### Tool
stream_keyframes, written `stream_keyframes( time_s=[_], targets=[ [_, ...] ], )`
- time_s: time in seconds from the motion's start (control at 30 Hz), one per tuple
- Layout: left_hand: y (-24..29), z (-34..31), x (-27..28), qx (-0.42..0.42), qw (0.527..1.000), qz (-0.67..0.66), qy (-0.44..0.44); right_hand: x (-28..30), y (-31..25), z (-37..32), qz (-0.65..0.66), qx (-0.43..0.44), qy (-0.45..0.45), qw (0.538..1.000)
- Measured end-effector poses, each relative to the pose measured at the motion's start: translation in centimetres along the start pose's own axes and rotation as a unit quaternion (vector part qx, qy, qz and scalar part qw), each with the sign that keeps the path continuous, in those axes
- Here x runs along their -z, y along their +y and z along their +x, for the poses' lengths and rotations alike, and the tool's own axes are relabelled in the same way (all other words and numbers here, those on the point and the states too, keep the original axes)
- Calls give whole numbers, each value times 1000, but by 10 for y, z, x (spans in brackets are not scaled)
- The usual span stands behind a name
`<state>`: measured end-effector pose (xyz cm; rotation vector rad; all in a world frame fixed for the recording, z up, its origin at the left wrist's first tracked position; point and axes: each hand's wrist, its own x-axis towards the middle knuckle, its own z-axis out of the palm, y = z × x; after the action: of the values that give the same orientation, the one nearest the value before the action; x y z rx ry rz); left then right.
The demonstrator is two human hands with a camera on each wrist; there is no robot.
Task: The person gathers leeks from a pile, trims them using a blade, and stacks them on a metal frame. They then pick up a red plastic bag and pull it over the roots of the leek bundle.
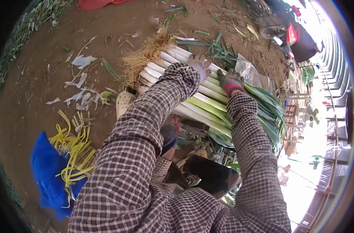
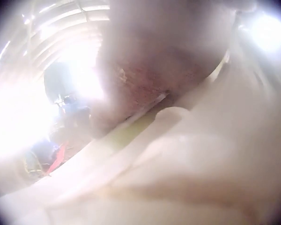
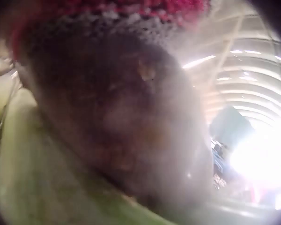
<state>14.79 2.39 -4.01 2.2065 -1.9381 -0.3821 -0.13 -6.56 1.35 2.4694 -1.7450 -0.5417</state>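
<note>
A wide bundle of leeks (image 1: 208, 93) lies in front of me, white stems to the left, green leaves to the right. My left hand (image 1: 199, 68), in a pale glove, rests on the white stems near the far side of the bundle, fingers spread over them. To its right, my right hand (image 1: 230, 80), in a dark glove with a pink cuff, lies on the greener part of the stems. The shaggy roots (image 1: 146, 54) stick out at the left end. In the right wrist view the dark glove (image 3: 117, 117) presses close against a green stem (image 3: 51, 168).
A blue cloth or bag (image 1: 48, 167) with yellow strips (image 1: 74, 155) lies at lower left. Peeled scraps (image 1: 81, 97) litter the brown soil. Loose green leaves (image 1: 219, 48) and clear plastic (image 1: 247, 70) lie beyond the bundle. My shoe (image 1: 124, 104) stands beside the root end.
</note>
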Motion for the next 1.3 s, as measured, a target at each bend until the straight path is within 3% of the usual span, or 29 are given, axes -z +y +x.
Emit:
stream_keyframes(
  time_s=[0.03,0.07,0.13,0.2,0.23,0.27,0.33,0.53,0.67,0.8,0.93,1.17,1.3],
  targets=[
    [-3,8,7,2,1000,9,3,8,0,0,3,-4,-20,1000],
    [-5,0,29,6,999,3,-50,15,-4,6,5,-1,-40,999],
    [-14,-13,37,61,995,-68,-27,21,-9,2,-21,6,-39,999],
    [-46,-51,42,-15,999,5,31,11,-3,4,-13,28,15,999],
    [-53,-69,33,43,993,-54,99,14,-6,4,-32,14,-6,999],
    [-59,-95,29,16,995,9,99,19,-9,-1,-36,17,-14,999],
    [-56,-101,11,39,984,10,171,12,-9,2,-72,58,23,995],
    [-54,-103,13,50,986,12,156,20,-29,-19,-38,19,-8,999],
    [-55,-100,2,44,981,-27,188,-7,-31,-36,-14,59,94,994],
    [-55,-96,-3,56,976,2,211,-5,-38,-38,-29,49,92,994],
    [-56,-104,11,63,983,-22,172,-10,-44,-45,-31,58,135,989],
    [-60,-102,-2,62,967,-43,244,-23,-56,-59,31,85,240,966],
    [-58,-102,-4,48,961,-43,268,-22,-61,-64,-3,71,243,967]
  ],
)
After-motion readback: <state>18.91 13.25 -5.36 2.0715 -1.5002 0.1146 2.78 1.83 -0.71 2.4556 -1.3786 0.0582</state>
